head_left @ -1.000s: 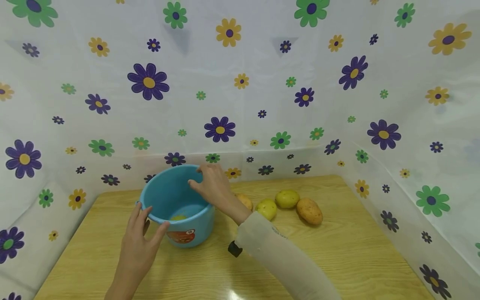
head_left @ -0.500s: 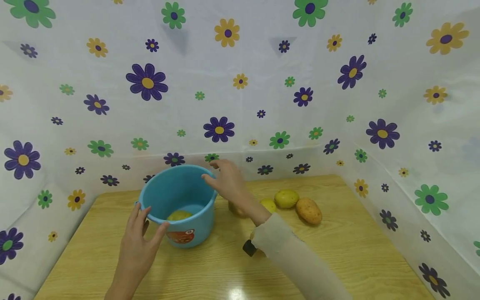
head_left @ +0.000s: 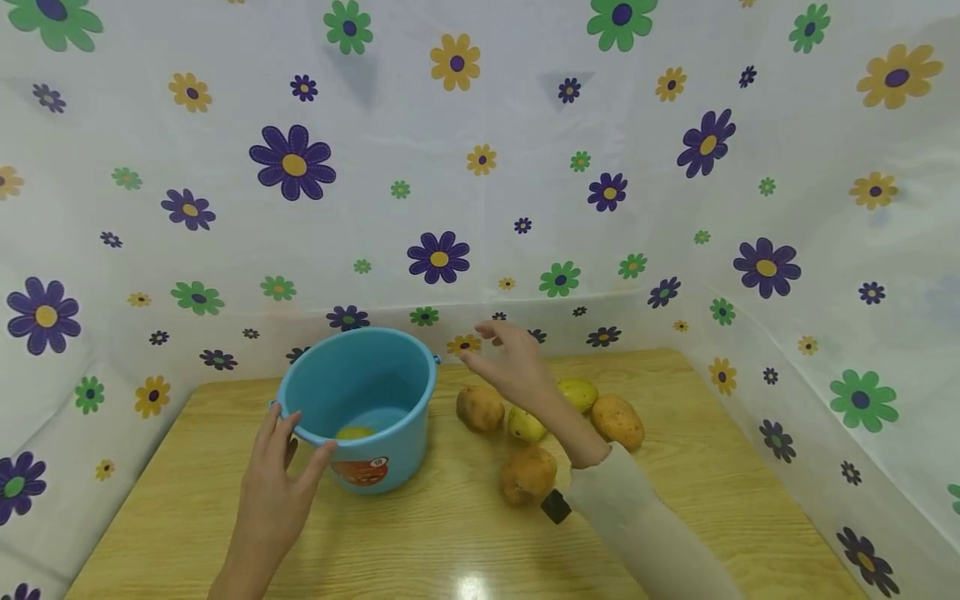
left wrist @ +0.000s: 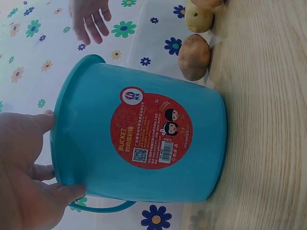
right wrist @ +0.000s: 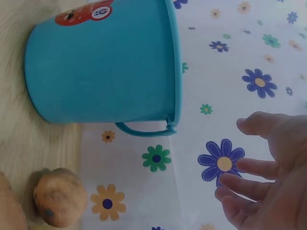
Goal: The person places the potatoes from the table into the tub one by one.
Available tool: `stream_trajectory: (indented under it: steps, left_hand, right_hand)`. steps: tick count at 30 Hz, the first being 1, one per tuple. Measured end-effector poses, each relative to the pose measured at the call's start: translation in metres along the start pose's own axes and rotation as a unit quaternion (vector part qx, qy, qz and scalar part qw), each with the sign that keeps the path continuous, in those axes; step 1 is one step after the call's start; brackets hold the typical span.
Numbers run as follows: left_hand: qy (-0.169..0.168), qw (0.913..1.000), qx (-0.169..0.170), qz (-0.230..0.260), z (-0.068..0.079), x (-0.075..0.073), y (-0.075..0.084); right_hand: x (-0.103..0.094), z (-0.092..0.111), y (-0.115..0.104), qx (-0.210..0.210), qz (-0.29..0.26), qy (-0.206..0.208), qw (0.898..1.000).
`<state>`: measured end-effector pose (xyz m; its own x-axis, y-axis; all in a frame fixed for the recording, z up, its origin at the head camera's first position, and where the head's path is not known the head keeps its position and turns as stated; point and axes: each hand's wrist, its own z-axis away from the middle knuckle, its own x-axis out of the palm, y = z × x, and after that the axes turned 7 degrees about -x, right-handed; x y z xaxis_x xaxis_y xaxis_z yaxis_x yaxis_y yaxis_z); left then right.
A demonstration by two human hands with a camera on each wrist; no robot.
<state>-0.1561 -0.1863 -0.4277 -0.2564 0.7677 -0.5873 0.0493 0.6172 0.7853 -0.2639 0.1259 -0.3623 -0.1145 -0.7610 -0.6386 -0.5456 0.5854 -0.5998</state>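
Note:
A blue plastic bucket [head_left: 405,450] stands upright on the wooden table, its red label in full sight in the left wrist view. My left hand [head_left: 277,492] holds the near left of its rim, thumb and fingers spread along the edge. Inside, a yellow potato [head_left: 354,433] is partly hidden by the near wall. My right hand [head_left: 517,367] hangs in the air right of the bucket, fingers loosely bent, nothing in it. Below it lie several potatoes: a brown one [head_left: 480,408], a yellow one [head_left: 527,425] and a brown one [head_left: 528,475] nearer me.
Another yellow potato [head_left: 577,393] and a brown potato [head_left: 618,421] lie farther right, the yellow one partly behind my right wrist. The wooden table [head_left: 420,550] meets a white flowered sheet [head_left: 495,108] at the back and sides. A blue handle [right wrist: 144,132] hangs from the bucket's rim.
My right hand has moved right, from over the bucket's rim to above the potatoes. The yellow potato in the bucket has shifted about. My left hand stays at the rim.

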Motion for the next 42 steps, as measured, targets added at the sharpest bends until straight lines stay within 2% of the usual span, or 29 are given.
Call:
stream_trajectory:
  steps: [11,23,32,38,42]
  left_hand:
    - [-0.002,0.9999,-0.011,-0.006,-0.001,0.001,-0.002]
    - [-0.001,1.0000,0.000,-0.002,-0.001,0.000,-0.002]
    - [-0.004,0.9999,-0.011,-0.009,0.000,-0.001,-0.001]
    - [-0.007,0.9998,-0.015,-0.011,0.000,-0.001,-0.001]
    - [-0.008,0.9997,-0.017,-0.014,0.001,-0.001,0.000]
  right_hand:
    - [-0.027,0.031,0.017,0.022,-0.029,-0.028,0.999]
    - [-0.048,0.066,0.044,0.048,0.005,-0.051,0.998]
    - [-0.049,0.091,0.067,0.050,0.033,-0.070,0.996]
    - [-0.048,0.105,0.079,0.054,0.008,-0.086,0.995]
    - [-0.045,0.114,0.085,0.040,0.000,-0.106,0.994]
